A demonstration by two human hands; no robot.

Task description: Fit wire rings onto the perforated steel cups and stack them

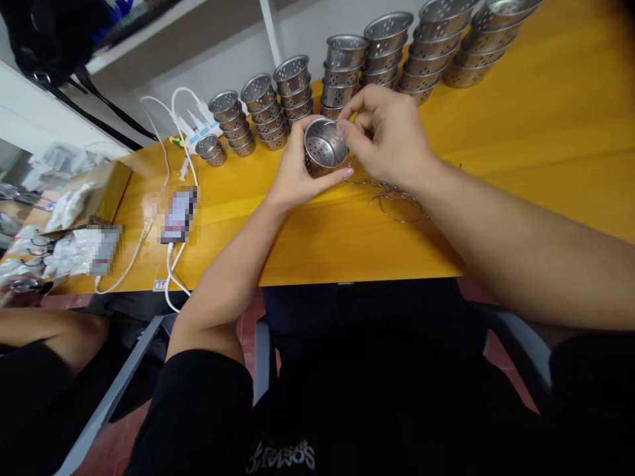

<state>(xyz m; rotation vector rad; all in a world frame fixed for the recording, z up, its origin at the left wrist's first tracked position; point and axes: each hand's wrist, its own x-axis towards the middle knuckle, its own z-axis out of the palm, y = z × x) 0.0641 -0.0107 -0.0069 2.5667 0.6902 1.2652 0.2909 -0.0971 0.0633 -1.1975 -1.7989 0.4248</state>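
Observation:
My left hand is wrapped round a small perforated steel cup, held tilted above the yellow table with its mouth toward me. My right hand pinches at the cup's right rim, fingers pressed together on something too thin to make out. Thin wire handles lie loose on the table just below my right wrist.
Several stacks of the same steel cups line the table's far edge, with one single cup at the left. A phone with white cables, a cardboard box and plastic bags lie left. Another person's arm is at lower left.

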